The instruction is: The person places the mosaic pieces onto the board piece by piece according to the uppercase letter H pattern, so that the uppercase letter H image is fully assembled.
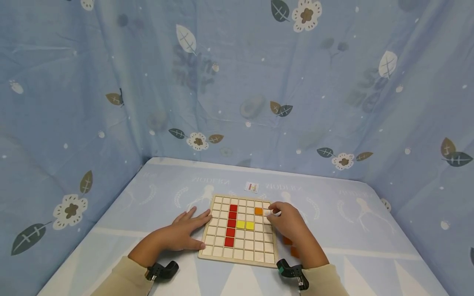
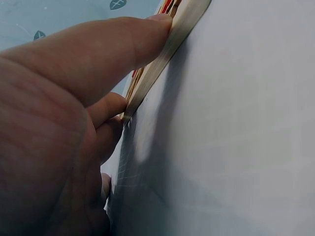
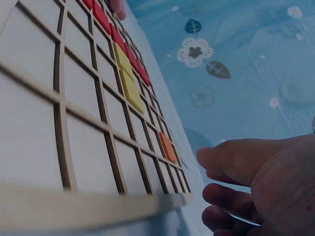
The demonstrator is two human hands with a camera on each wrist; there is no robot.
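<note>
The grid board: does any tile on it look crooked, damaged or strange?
Nothing stands out: the five red tiles, two yellow tiles and orange tile on the grid board sit inside its squares, with no visible damage. Loose orange-red pieces to its right are partly hidden, so I cannot judge them.

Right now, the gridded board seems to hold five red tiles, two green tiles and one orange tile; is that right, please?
Not quite: the head view shows two yellow tiles, not green; the board does hold five red tiles and one orange tile.
</note>
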